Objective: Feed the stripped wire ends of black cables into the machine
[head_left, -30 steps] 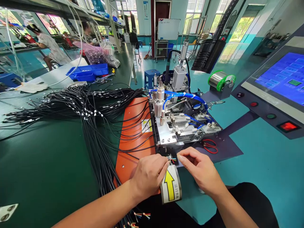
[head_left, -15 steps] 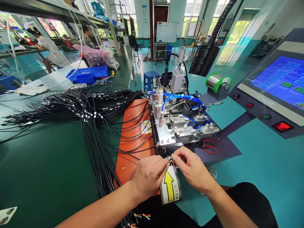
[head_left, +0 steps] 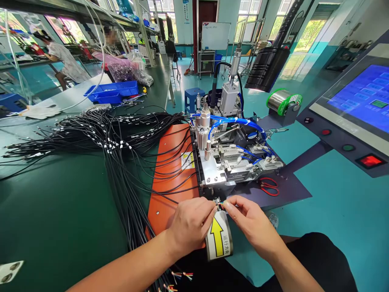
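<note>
My left hand (head_left: 190, 225) is closed in a pinch on the end of a black cable, just in front of a small metal machine (head_left: 231, 160). The cable's thin coloured wires (head_left: 221, 202) stick out between my two hands. My right hand (head_left: 251, 223) pinches those wire tips from the right. Both hands hover over a curved metal guard with a yellow arrow label (head_left: 218, 239). A large bundle of black cables (head_left: 115, 142) fans out across the green bench (head_left: 54, 211) and over an orange plate (head_left: 170, 178).
Red-handled scissors (head_left: 269, 186) lie right of the machine. A solder spool (head_left: 282, 101) and a control panel with blue screen (head_left: 361, 101) stand at right. A blue tray (head_left: 111, 92) sits far back; other people work at benches on the left.
My right hand moved in from the right and closed its fingertips on the coloured wire ends. My left hand stayed where it was.
</note>
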{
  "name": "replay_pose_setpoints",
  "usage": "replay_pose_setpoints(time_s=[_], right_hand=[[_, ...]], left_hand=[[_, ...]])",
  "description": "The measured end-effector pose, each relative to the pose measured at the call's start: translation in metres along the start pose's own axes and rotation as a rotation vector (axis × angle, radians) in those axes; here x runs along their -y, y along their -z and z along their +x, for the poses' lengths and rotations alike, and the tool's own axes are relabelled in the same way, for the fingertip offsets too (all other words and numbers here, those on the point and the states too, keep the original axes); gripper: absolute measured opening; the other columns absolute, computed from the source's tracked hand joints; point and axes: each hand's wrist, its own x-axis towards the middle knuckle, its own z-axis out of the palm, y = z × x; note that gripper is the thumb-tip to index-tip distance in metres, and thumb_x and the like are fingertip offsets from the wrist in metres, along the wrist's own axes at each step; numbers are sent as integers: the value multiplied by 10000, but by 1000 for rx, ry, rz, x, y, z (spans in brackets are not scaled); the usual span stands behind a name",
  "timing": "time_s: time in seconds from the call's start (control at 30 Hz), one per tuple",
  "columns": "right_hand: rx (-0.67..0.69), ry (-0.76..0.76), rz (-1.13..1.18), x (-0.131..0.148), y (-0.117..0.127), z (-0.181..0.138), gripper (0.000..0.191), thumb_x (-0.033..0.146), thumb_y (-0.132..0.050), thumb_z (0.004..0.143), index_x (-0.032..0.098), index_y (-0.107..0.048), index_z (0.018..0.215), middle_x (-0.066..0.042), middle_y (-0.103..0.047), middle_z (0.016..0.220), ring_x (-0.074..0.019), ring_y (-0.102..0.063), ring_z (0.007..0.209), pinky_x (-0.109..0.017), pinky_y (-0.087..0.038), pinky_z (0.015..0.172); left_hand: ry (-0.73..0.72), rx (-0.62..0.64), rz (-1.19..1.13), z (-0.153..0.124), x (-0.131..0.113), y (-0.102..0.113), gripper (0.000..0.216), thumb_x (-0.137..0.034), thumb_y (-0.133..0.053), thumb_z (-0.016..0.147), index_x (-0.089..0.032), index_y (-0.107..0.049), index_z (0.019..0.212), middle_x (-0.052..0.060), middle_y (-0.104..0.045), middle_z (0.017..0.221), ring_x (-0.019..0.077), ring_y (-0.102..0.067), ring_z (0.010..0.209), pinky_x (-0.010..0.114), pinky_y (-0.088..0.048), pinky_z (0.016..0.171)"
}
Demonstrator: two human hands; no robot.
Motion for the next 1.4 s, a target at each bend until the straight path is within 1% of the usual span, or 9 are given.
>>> replay_pose_setpoints(time_s=[0.07,0.33,0.53,0.67,0.87,0.97,1.1,1.27,1.4], right_hand=[[-8,24,-11,-1,-2,2,334,495,-562,940,184,-646,854,3,-576,806,-147,-497,752,-245,-423,682],[-55,75,-77,-1,-2,9,332,473,-552,945,178,-644,827,5,-595,774,-147,-511,733,-236,-411,658],[-45,49,-76,1,-2,8,341,496,-546,943,183,-649,856,14,-582,751,-127,-473,651,-231,-340,553],[-39,25,-62,0,-2,8,351,508,-550,936,187,-641,829,23,-531,700,-115,-407,594,-232,-284,501],[5,-65,100,-3,-3,9,348,514,-595,905,188,-601,783,65,-371,597,-96,-274,535,-226,-218,472],[11,-91,144,-3,-3,9,343,507,-610,896,183,-589,786,74,-335,592,-92,-247,537,-226,-200,473],[-17,-48,62,-1,-3,10,323,478,-588,916,186,-588,780,57,-399,628,-99,-305,560,-225,-256,490],[-78,93,-141,-1,-4,12,297,447,-536,952,193,-605,814,11,-552,762,-142,-481,705,-251,-403,648],[-120,130,-225,-8,-5,16,296,446,-502,971,203,-590,826,5,-556,782,-156,-503,719,-263,-413,662]], left_hand=[[1,6,5,0,0,0,252,-225,-460,997,-153,-671,879,37,-630,683,150,-580,619,274,-417,593],[18,14,2,-1,1,0,245,-224,-464,996,-155,-674,891,37,-636,694,151,-588,629,276,-421,598],[16,18,12,0,1,0,241,-226,-465,994,-159,-673,895,36,-633,693,154,-581,629,280,-417,597],[11,15,17,0,0,1,248,-232,-460,997,-159,-672,891,35,-624,685,156,-570,623,281,-410,592],[0,-1,32,0,-1,1,258,-236,-456,999,-157,-673,884,32,-610,676,157,-550,618,282,-394,587],[-6,-3,37,0,-1,1,248,-236,-463,996,-160,-673,889,27,-604,669,157,-539,608,286,-381,576],[-4,4,42,0,0,0,251,-236,-456,997,-160,-673,896,27,-598,665,159,-534,607,288,-380,574],[18,4,98,-1,1,-1,253,-256,-459,993,-170,-679,900,35,-606,679,178,-540,632,302,-407,593],[66,55,83,0,1,4,201,-215,-489,973,-176,-672,1046,61,-635,846,198,-579,757,316,-478,680]])
